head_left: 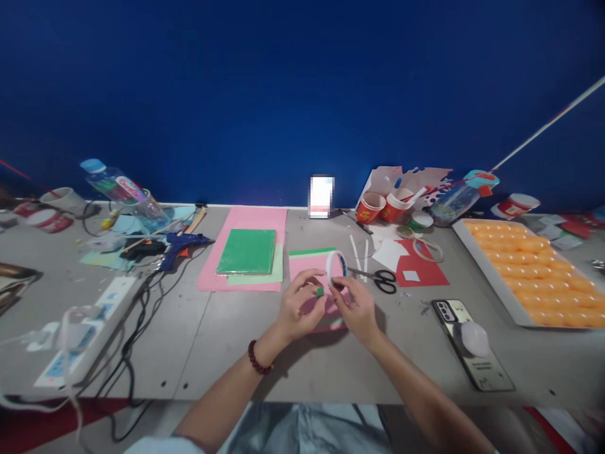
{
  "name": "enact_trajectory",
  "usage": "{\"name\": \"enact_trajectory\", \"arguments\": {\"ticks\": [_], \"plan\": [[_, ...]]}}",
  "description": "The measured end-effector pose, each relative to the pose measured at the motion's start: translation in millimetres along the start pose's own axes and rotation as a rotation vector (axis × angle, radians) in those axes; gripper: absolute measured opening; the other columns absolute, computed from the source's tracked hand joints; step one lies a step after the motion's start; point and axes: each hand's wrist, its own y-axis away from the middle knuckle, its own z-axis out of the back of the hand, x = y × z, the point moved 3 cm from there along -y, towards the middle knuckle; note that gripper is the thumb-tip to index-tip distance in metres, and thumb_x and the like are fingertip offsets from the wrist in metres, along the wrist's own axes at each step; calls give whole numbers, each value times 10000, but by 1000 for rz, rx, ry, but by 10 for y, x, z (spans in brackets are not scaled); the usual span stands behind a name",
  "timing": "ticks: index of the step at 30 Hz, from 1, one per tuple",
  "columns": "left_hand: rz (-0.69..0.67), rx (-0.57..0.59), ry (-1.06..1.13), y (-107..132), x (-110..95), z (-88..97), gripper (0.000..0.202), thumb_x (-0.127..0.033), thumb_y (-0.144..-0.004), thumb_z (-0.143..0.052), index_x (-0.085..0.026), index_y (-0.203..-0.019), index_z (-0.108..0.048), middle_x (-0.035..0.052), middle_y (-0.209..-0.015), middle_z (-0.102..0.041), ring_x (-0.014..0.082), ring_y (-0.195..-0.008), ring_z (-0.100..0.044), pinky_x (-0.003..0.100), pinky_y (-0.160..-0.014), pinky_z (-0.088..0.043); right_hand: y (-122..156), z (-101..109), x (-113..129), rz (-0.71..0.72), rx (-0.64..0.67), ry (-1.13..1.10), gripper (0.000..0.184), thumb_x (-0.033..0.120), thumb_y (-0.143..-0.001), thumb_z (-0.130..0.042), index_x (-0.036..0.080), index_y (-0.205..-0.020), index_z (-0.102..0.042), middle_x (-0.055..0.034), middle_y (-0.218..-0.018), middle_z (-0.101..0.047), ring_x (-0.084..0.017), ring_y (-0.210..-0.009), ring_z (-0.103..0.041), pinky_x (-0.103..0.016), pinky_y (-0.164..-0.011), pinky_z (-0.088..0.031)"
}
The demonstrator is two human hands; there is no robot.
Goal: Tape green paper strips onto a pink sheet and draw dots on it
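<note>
My left hand [302, 306], with a dark beaded bracelet on its wrist, is closed on a small green piece [320, 292] that looks like paper, pinched at the fingertips. Just to its right, my right hand [355, 309] grips a white tape roll [330, 266], which is held upright on its edge. Both hands are above a pink sheet [302, 263] with a green strip along its far edge. Black-handled scissors [385, 280] lie to the right of my right hand, next to narrow white strips [365, 260].
Left are green sheets [248, 251] on pink paper, a blue glue gun [182, 248], cables and a power strip [89, 334]. Right are red paper [423, 268], a phone [472, 347] and a tray of orange balls [524, 265]. Behind stand paper cups [370, 207] and a lit screen [321, 197].
</note>
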Motion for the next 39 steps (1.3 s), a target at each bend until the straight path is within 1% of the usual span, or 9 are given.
{"name": "enact_trajectory", "arguments": {"ticks": [9, 12, 17, 20, 23, 28, 34, 37, 39], "plan": [[12, 7, 42, 42, 1, -39, 92, -92, -821, -551, -167, -853, -594, 138, -1189, -577, 167, -861, -630, 348, -776, -538, 13, 6, 7, -19, -19, -29, 99, 204, -869, -586, 224, -957, -626, -37, -828, -700, -172, -744, -666, -302, -706, -546], [55, 21, 54, 32, -7, -33, 74, -126, -837, -551, -168, -827, -611, 130, -1138, -601, 177, -871, -635, 352, -793, -534, 34, -7, -43, -149, 8, -136, 100, 256, -873, -586, 221, -958, -624, -41, -838, -697, -173, -744, -665, -314, -720, -547], [154, 43, 106, -25, -20, -9, 125, -196, -875, -540, -171, -807, -642, 116, -1007, -654, 198, -912, -637, 356, -825, -514, 63, -63, -139, -440, 78, -526, 229, 409, -910, -523, 216, -1022, -576, -28, -777, -691, -165, -668, -662, -305, -648, -557], [200, 35, 144, -42, -1, 1, 149, -218, -886, -538, -171, -807, -656, 110, -966, -666, 203, -934, -632, 355, -832, -503, 58, -91, -157, -511, 107, -699, 295, 457, -935, -452, 219, -1080, -549, -35, -760, -691, -178, -655, -658, -321, -616, -555], [236, 6, 182, -16, 43, -5, 174, -247, -885, -551, -169, -758, -641, 104, -938, -667, 193, -885, -630, 338, -793, -500, 48, -108, -147, -519, 162, -778, 345, 463, -943, -419, 215, -1153, -535, -59, -795, -697, -204, -707, -672, -351, -624, -559], [480, -111, 359, 68, 171, -47, 190, -346, -873, -586, -173, -798, -607, 31, -742, -628, 139, -657, -597, 275, -637, -497, 85, -133, -104, -439, 241, -708, 423, 425, -896, -539, 230, -1270, -511, -58, -853, -697, -198, -785, -682, -363, -724, -568], [805, -261, 739, 15, 249, -89, 264, -419, -807, -641, -196, -782, -500, -45, -628, -567, 98, -491, -552, 243, -537, -491, 141, -151, -66, -369, 238, -587, 390, 325, -922, -507, 227, -1299, -501, -72, -945, -685, -164, -811, -677, -305, -712, -566], [930, -230, 871, 6, 275, -106, 283, -420, -803, -629, -205, -759, -450, -83, -529, -504, 65, -379, -450, 220, -490, -462, 123, -136, -55, -347, 225, -523, 355, 302, -917, -504, 232, -1264, -525, -52, -902, -677, -149, -752, -680, -259, -641, -557], [949, -160, 865, 27, 281, -111, 291, -421, -775, -660, -207, -776, -463, -117, -473, -412, 34, -317, -301, 173, -394, -351, 125, -134, -57, -346, 214, -509, 291, 293, -911, -510, 234, -1194, -547, -43, -882, -673, -144, -727, -678, -246, -610, -552]]}}
